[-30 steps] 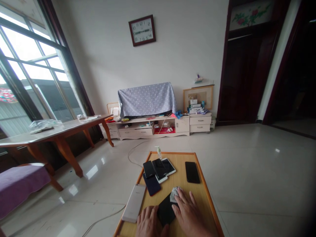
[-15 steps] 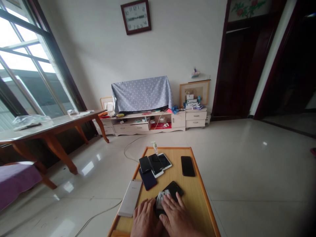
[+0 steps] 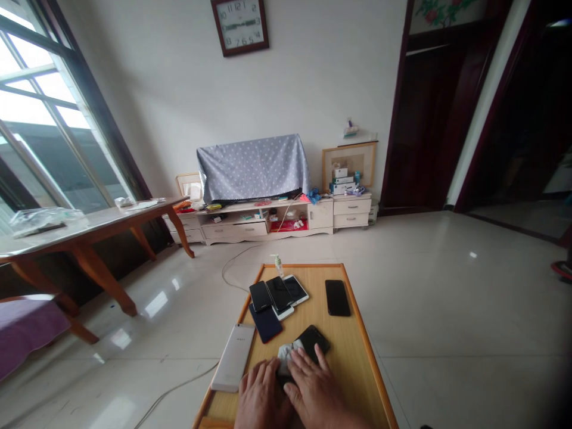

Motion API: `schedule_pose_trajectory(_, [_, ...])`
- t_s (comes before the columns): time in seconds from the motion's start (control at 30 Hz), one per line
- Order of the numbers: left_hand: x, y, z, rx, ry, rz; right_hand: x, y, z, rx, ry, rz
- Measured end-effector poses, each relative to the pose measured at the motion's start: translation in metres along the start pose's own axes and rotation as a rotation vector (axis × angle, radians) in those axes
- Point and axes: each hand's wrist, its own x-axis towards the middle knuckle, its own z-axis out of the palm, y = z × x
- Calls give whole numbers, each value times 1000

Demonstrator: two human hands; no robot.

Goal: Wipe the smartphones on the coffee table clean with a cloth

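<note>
A black phone (image 3: 314, 338) lies slanted on the small wooden table, near its front. Pressed on its screen is a crumpled white tissue (image 3: 286, 353), under the fingers of my right hand (image 3: 313, 381); the index finger and thumb are spread from the others. My left hand (image 3: 260, 387) is curled at the phone's near left edge, its fingertips beside the tissue. The grip of its thumb is partly hidden. Left of my hands rests a large silver-white phone (image 3: 233, 357), face down. A dark blue phone (image 3: 266, 323) lies just beyond.
Several phones overlap at the table's far left, among them a black phone (image 3: 279, 293) and a white-framed phone (image 3: 297, 289). A pump bottle (image 3: 279, 265) stands behind them. Another black phone (image 3: 338, 298) lies near the right edge. Raised orange-brown trim (image 3: 369, 351) borders the table.
The tissue and my right fingers have slid slightly left across the black phone. My left hand stays at its edge. The whole view has shifted a little.
</note>
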Motion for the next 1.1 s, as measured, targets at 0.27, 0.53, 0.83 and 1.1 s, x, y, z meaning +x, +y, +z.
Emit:
schedule_pose_trajectory(0.27, [4, -4, 2, -8, -4, -5, 13, 18, 0, -108, 179, 125])
schedule_pose_trajectory(0.53, [8, -3, -4, 57, -206, -91, 15, 12, 51, -152, 113, -140])
schedule_pose_trajectory(0.83, [6, -3, -1, 35, -111, -69, 28, 24, 15, -187, 180, 170])
schedule_pose_trajectory(1.1, [7, 8, -22, 34, -181, -60, 21, 0, 15, 16, -6, -53])
